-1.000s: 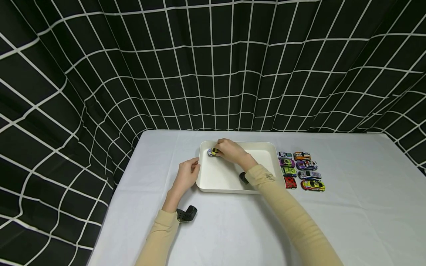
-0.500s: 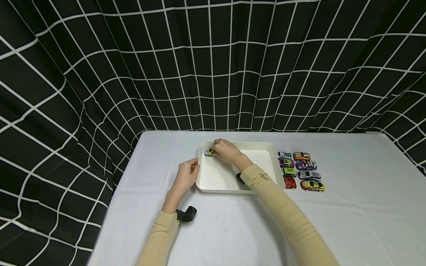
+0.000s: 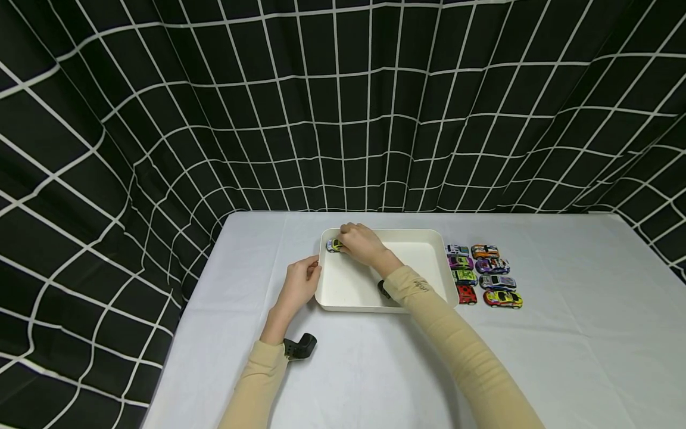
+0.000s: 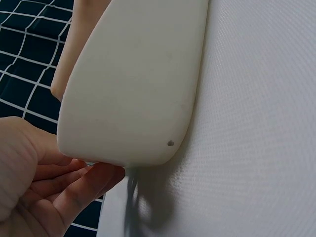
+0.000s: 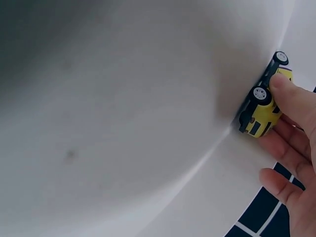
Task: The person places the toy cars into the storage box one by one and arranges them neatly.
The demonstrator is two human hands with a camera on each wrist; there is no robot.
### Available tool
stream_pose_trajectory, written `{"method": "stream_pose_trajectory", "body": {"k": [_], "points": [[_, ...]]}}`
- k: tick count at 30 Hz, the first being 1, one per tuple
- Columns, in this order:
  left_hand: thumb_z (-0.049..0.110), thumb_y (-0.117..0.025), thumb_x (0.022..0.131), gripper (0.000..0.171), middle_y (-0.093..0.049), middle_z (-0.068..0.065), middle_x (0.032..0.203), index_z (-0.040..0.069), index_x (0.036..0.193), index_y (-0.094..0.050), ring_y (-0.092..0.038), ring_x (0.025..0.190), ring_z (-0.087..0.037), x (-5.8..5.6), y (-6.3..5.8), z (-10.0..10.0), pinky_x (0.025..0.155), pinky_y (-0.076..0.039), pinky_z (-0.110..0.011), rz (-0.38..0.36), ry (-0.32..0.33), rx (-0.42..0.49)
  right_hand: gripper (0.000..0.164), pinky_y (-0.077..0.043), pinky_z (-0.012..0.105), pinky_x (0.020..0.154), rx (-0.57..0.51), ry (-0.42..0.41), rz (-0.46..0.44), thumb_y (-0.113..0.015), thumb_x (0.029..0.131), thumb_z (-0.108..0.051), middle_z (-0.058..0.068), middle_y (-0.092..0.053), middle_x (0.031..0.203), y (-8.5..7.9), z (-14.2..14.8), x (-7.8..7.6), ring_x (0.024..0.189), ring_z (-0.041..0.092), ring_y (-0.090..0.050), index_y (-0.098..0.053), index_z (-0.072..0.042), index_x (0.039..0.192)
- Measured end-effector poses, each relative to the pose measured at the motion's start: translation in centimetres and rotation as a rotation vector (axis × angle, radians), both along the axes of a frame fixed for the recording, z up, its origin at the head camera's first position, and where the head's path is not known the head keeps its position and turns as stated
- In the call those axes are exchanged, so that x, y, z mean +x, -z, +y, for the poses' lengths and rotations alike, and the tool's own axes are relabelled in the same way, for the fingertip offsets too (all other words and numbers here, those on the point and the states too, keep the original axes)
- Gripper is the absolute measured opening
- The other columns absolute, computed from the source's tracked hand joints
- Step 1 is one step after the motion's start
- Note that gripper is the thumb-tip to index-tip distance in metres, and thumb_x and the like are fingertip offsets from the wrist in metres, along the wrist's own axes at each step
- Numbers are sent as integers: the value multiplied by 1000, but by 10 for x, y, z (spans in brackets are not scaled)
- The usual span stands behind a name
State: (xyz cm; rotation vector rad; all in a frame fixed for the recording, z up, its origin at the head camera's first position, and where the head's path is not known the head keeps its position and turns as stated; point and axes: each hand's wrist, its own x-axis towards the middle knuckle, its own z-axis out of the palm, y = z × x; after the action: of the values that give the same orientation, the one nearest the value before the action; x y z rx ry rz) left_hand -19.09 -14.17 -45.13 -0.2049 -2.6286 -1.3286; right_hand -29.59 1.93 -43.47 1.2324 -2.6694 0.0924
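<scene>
A white rectangular tray (image 3: 348, 289) lies on the table. Near its far left corner, my right hand (image 3: 364, 244) pinches a yellow toy car (image 3: 332, 245), which is partly covered by the fingers. In the right wrist view, the toy car (image 5: 261, 111) has its wheels close to the tray floor, beside the wall; the thumb (image 5: 289, 94) presses one side of it. My left hand (image 3: 298, 284) holds the tray's left edge. Seen from the left wrist, the fingertips (image 4: 111, 174) bend around the rim of the tray wall (image 4: 131, 84).
Several toy cars stand in two columns just right of the tray, among them a red one (image 3: 467, 294), a red and yellow one (image 3: 502, 299) and an orange one (image 3: 485, 251). The white tablecloth (image 3: 584, 310) stretches further right. Behind the table hangs a black curtain with white grid lines (image 3: 370, 137).
My right hand has slid the toy car a little to the left, closer to the tray's left wall. The left hand has stayed on the tray edge.
</scene>
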Motion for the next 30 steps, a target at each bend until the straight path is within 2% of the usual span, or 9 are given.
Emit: {"method": "stream_pose_trajectory", "body": {"k": [14,22,30], "points": [[-2,-53,90,29,-64,-25,96,-17,114,-55,-66,82,-27,1,-1,0,65,-56,-29,13,8,-5,19,-49,32,81,68,18,24,-69,83,-20,6,-62,94,-2,-2,1,87,20,-56,-70,-5,95],[-3,-54,89,29,-64,-25,97,-16,115,-56,-65,83,-28,1,-1,1,67,-56,-30,8,3,8,19,-48,31,75,42,-7,28,-69,84,-21,6,-61,92,-3,2,2,86,20,-55,-69,-5,94],[-3,-54,90,29,-64,-25,97,-16,115,-56,-65,84,-29,1,-1,1,68,-56,-29,6,4,8,13,-47,31,71,9,-37,57,-70,82,-16,5,-60,86,-14,10,8,82,20,-54,-69,-6,92]]}}
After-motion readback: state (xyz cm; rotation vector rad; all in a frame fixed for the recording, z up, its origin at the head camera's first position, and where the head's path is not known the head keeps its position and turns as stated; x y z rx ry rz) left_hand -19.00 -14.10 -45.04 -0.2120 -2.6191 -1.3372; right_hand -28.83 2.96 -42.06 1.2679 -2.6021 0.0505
